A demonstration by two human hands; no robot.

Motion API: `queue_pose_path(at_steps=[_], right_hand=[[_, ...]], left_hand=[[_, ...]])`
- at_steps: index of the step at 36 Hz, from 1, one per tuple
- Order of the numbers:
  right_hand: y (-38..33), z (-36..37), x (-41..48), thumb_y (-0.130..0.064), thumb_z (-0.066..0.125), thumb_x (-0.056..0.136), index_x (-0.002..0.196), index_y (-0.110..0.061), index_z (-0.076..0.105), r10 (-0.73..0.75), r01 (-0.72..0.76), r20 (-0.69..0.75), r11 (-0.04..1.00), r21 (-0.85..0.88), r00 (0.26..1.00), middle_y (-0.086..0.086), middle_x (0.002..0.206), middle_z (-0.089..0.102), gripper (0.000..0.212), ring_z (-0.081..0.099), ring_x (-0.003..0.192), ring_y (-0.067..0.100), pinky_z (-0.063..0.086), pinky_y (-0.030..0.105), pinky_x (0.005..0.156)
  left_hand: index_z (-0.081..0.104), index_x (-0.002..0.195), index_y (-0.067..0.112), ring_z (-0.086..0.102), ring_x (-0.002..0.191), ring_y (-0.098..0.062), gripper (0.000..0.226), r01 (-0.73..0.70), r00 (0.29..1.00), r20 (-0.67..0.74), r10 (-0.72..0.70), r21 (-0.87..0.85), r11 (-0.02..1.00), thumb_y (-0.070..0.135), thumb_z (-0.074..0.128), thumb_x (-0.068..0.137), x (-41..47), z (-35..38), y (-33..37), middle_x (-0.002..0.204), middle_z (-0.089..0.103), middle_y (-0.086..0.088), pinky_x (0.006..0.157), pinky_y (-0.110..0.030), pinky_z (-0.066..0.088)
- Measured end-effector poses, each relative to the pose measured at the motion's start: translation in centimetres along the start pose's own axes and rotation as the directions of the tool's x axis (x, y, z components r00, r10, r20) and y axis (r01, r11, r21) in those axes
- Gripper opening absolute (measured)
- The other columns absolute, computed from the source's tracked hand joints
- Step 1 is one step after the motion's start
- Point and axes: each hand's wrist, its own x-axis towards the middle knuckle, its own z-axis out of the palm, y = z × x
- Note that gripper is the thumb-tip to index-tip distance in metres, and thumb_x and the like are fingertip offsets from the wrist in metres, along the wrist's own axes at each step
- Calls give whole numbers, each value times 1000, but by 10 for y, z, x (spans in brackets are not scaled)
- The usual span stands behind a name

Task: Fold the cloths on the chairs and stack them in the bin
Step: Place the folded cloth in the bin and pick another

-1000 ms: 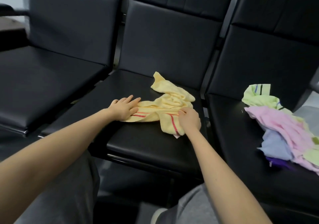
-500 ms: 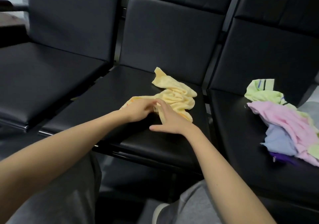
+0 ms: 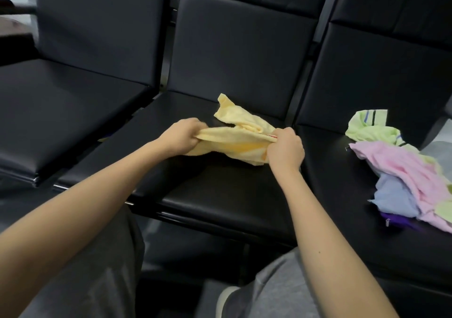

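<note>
Across the background, black padded chairs (image 3: 239,55) in a row. Between both hands, over the middle seat (image 3: 220,195): yellow cloth (image 3: 234,139), crumpled, near edge lifted and pulled straight, far corner lying on the cushion beyond the knuckles. Left hand (image 3: 179,135) curled tight round the cloth's left end, bunched fabric inside the fist. Right hand (image 3: 285,150) pinching the right end, just beside a red stripe. Well to the right of the right hand, on the next seat (image 3: 342,207): heap of loose cloths (image 3: 403,170), green striped at the back, pink on top, blue and purple beneath. Left of the left hand, the third seat (image 3: 61,112). Below both forearms, grey trousers (image 3: 276,290).
</note>
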Motion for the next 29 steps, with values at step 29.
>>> queue_pose_path(at_steps=[29], right_hand=[[1,-20,11,-8,31,95,103,-17,57,229,-452,390,457,766,892,6,97,57,29,50,75,20,40,26,50]], left_hand=[[64,108,19,60,91,1,23,21,997,-54,-58,-530,848,10,51,92,-1,-23,24,102,66,9,71,-11,47]])
